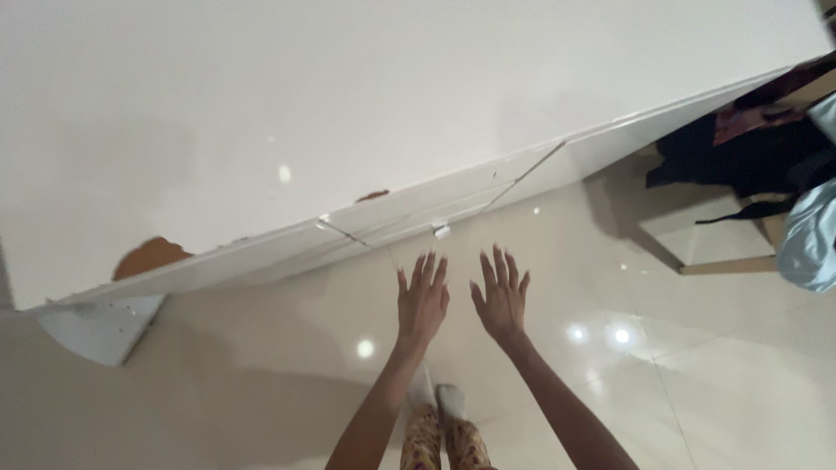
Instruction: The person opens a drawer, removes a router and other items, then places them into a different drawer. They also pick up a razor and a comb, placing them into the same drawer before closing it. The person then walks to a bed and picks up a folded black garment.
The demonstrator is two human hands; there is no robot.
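My left hand (422,300) and my right hand (501,296) are stretched out side by side with fingers spread, palms down, holding nothing. They hover over a glossy cream tiled floor (697,383), close to the lower edge of a large white glossy cabinet (348,113). Drawer fronts (418,209) run along the cabinet's base just beyond my fingertips. Below my arms I see my feet in white socks (440,400) and patterned yellow trousers (444,444).
The cabinet's edge has chipped brown patches (148,255) at the left. At the right, an open shelf (723,235) holds dark clothes (749,157), and a light blue cloth (810,235) hangs at the frame edge. Ceiling lights reflect on the tiles.
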